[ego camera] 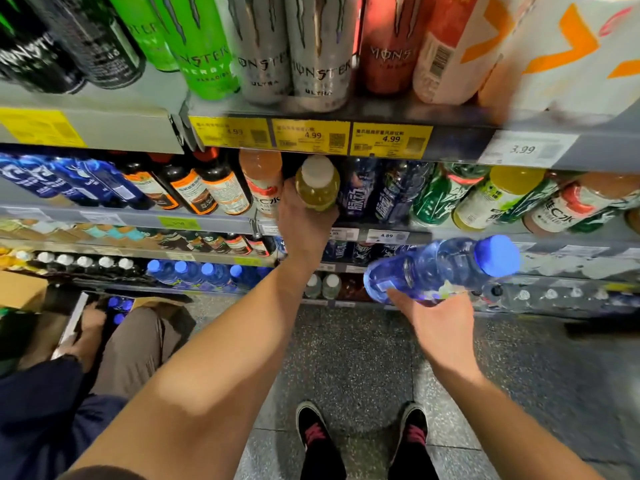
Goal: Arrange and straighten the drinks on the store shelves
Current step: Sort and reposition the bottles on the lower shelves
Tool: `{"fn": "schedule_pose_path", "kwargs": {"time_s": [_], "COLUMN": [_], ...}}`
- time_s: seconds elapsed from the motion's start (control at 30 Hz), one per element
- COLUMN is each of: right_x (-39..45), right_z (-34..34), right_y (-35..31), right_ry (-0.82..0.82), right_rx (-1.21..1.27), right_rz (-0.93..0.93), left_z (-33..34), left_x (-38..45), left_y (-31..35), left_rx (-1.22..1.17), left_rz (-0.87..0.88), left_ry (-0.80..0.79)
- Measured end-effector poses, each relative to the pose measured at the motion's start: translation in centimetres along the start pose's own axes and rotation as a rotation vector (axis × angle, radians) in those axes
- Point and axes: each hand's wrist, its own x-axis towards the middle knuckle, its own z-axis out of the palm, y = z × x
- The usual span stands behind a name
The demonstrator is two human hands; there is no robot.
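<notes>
Hands grip blue bottle (440,268), yellow bottle (318,183).

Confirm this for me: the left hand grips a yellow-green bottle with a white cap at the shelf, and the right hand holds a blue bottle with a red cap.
One detail is wrong: the cap on the blue bottle in the right hand is blue, not red, as the head view shows. The left hand does grip the yellow-green bottle with a white cap at the shelf.

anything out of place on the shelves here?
Yes. The yellow bottle in the left hand sits between an orange-drink row and dark blue bottles, matching neither. The right hand holds a blue bottle off-shelf.
</notes>
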Motion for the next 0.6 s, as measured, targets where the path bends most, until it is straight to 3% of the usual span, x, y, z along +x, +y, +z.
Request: {"fn": "schedule_pose_path", "kwargs": {"time_s": [0.13,0.3,0.4,0.6], "right_x": [1.3,3.7,5.6,8.1], "right_z": [3.9,9.6,12.5,16.6], "right_y": [-2.8,-6.1,-6.8,-7.6], "right_ry": [-0.056,0.0,-0.04,-0.023], "right_rx": [0.02,0.011,0.017,-0.157], "right_rz": [-0.115,-0.307,-0.269,-0.301], "left_z": [-1.9,-6.1,-7.9,-10.3], "left_x": [-1.5,-3.2,-3.2,-2.5], "left_y": [-1.2,-3.8,-5.3,-6.1], "left_rx": [-0.102,-0.22,-0.243,-0.212], "left_rz": [-0.022,-0.013,-0.128,-0.148], "left_ry": [-0.024,-0.007,-0.038,-0.098]}}
